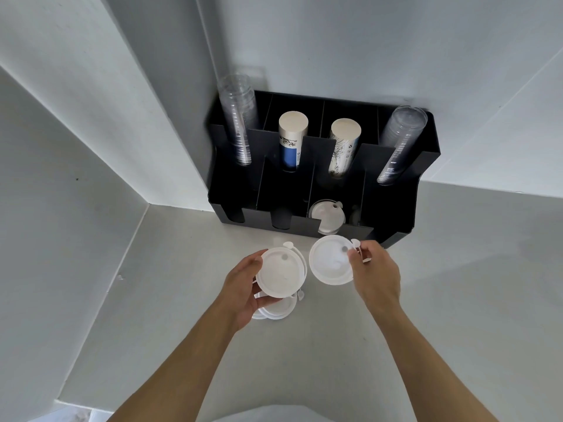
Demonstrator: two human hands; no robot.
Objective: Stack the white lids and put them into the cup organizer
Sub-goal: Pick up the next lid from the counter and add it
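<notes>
My left hand (243,287) grips a small stack of white lids (280,274), held just above the counter. A few more white lids (275,310) lie on the counter beneath that hand. My right hand (377,272) pinches a single white lid (329,260) by its right edge, close beside the left stack and not touching it. The black cup organizer (393,220) stands against the wall right behind the hands. Its third front compartment from the left holds some white lids (326,213).
The organizer's back row holds two stacks of clear cups (239,120) (402,141) at the ends and two stacks of paper cups (291,138) (342,144) in the middle. White walls meet in a corner on the left. The grey counter (457,300) stretches right.
</notes>
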